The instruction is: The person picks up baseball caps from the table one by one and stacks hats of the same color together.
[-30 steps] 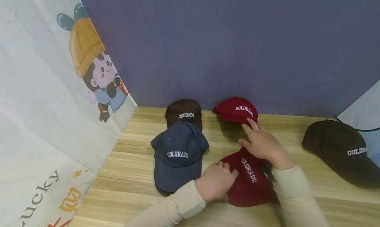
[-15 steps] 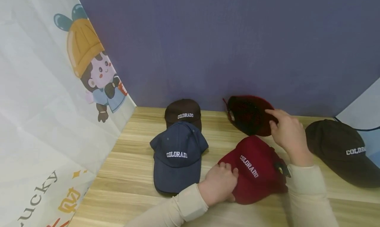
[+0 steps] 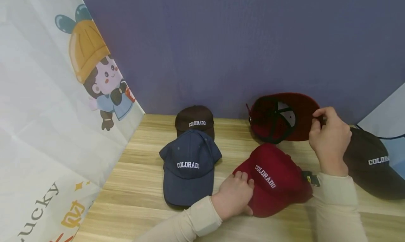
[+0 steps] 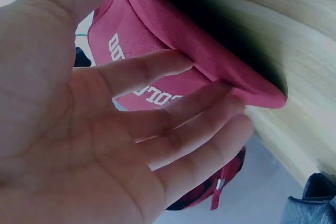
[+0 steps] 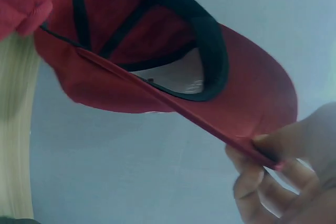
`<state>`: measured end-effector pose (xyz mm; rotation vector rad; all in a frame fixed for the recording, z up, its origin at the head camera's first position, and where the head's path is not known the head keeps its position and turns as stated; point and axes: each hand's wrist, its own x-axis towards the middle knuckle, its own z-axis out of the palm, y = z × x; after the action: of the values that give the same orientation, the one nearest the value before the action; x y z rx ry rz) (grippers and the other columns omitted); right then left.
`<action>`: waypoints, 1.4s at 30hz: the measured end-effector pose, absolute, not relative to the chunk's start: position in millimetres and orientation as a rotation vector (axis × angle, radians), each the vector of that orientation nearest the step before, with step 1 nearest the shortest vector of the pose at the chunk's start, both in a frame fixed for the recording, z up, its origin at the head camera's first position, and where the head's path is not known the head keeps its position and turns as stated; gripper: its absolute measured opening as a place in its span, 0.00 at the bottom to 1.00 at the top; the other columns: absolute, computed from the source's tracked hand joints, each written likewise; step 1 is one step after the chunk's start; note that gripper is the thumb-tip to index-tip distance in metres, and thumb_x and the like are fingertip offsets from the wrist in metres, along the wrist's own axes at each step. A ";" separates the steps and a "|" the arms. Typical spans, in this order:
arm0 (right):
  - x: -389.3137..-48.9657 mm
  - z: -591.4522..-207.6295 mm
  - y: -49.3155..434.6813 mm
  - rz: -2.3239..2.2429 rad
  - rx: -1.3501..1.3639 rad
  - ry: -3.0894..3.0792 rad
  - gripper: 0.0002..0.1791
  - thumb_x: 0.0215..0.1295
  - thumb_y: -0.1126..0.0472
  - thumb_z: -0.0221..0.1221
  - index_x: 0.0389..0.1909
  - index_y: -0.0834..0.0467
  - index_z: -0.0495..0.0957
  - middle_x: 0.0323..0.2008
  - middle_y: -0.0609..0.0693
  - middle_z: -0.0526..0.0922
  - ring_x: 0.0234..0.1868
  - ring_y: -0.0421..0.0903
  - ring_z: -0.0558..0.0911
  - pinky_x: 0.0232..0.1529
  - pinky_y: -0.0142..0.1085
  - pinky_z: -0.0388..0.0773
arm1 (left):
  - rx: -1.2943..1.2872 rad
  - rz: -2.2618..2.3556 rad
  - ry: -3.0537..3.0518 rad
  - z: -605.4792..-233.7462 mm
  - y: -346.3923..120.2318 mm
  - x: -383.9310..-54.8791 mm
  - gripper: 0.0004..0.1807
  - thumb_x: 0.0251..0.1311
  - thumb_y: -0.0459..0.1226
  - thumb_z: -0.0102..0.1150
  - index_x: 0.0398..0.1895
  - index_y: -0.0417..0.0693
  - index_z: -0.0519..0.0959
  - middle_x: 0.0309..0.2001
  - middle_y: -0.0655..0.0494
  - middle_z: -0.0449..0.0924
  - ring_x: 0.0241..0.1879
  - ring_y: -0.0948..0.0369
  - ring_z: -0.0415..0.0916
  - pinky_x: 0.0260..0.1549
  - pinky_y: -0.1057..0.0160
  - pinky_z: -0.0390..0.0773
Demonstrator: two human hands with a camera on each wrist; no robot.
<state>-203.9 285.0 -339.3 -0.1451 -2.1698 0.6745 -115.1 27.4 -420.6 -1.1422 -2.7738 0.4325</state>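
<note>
A red baseball cap (image 3: 281, 185) with white COLORADO lettering rests on the wooden table, crown away from me. Its brim is held by my left hand (image 3: 235, 196), fingers over the top; in the left wrist view the fingertips (image 4: 181, 61) touch the brim and the thumb's tip is out of sight. Behind it, a second red baseball cap (image 3: 305, 117) is tilted up so its dark-banded inside shows. My right hand (image 3: 332, 140) pinches that cap's brim edge, thumb on the underside, as the right wrist view shows. A dark tag (image 3: 311, 178) sticks out from the front cap's right side.
A navy cap (image 3: 188, 168) stands left of my left hand, partly covering a dark brown cap (image 3: 195, 119). Another dark cap (image 3: 367, 164) lies at the right, partly behind my right wrist. A grey-blue wall (image 3: 221, 52) closes the table's back edge.
The rear red cap has been turned inside toward me and moved right by my right hand. The front cap's crown has swung slightly right, while my left hand stays at its brim.
</note>
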 end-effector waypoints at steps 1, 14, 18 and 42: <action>-203.7 -338.7 285.8 0.703 -0.165 -2.135 0.07 0.71 0.65 0.56 0.46 0.61 0.78 0.36 0.68 0.86 0.33 0.69 0.78 0.44 0.64 0.68 | -1.150 0.430 -2.776 -421.1 27.7 -115.5 0.49 0.40 0.75 0.69 0.61 0.56 0.81 0.49 0.59 0.81 0.46 0.61 0.75 0.40 0.65 0.77; -198.1 -327.9 297.8 0.739 -0.212 -1.899 0.16 0.70 0.64 0.58 0.56 0.58 0.84 0.47 0.63 0.89 0.34 0.04 0.61 0.41 0.13 0.56 | -1.168 0.542 -2.712 -427.3 36.5 -108.9 0.47 0.53 0.75 0.58 0.64 0.51 0.79 0.63 0.55 0.81 0.60 0.59 0.80 0.56 0.65 0.78; -198.8 -325.4 301.3 0.769 -0.226 -1.875 0.16 0.69 0.66 0.57 0.54 0.59 0.85 0.45 0.63 0.89 0.33 0.07 0.64 0.38 0.12 0.59 | -1.126 0.559 -2.635 -429.3 39.6 -107.3 0.46 0.50 0.77 0.56 0.59 0.52 0.80 0.55 0.55 0.84 0.52 0.59 0.81 0.51 0.64 0.78; -243.0 -309.1 330.8 0.784 -0.154 -2.004 0.17 0.71 0.64 0.57 0.58 0.56 0.83 0.45 0.65 0.89 0.25 0.05 0.62 0.33 0.11 0.57 | -1.084 0.350 -2.753 -416.4 66.2 -146.7 0.28 0.56 0.61 0.67 0.54 0.55 0.82 0.39 0.57 0.83 0.38 0.60 0.77 0.39 0.63 0.76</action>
<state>-243.0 330.8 -309.1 -0.1542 -2.0036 0.7837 -146.7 66.2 -416.4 -1.0843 -2.7526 0.3505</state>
